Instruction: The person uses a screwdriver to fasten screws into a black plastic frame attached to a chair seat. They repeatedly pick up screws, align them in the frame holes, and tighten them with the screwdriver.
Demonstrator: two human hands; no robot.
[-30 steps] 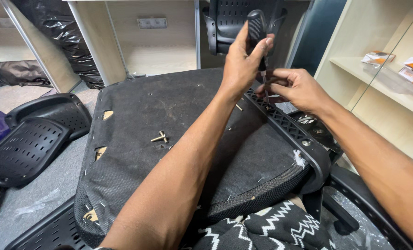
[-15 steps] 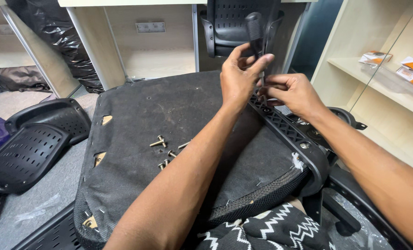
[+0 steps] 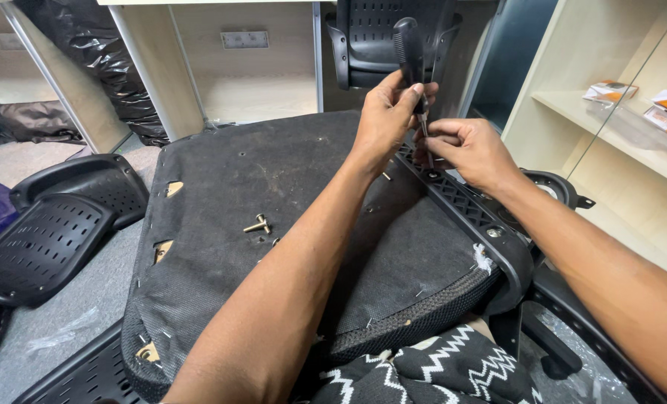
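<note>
Black fabric covers the underside of the upturned chair seat [image 3: 273, 224], which fills the middle of the view. Since half a second ago the left hand [image 3: 384, 120] has slid a little higher on the screwdriver [image 3: 410, 52], and the right hand [image 3: 472, 153] has closed in around the lower shaft; this reads as the tip being reseated on a fastener rather than turned. The screwdriver stands at about twelve o'clock from the seat's centre, its long axis near vertical, black handle up, tip pointing down at the black plastic bracket [image 3: 468, 206] along the seat's three o'clock edge. The left hand is clenched around the lower handle; the right hand's fingers pinch the shaft near the tip, which they hide. Loose brass screws [image 3: 257, 224] lie on the fabric at about nine o'clock of the forearm, well apart from both hands.
</note>
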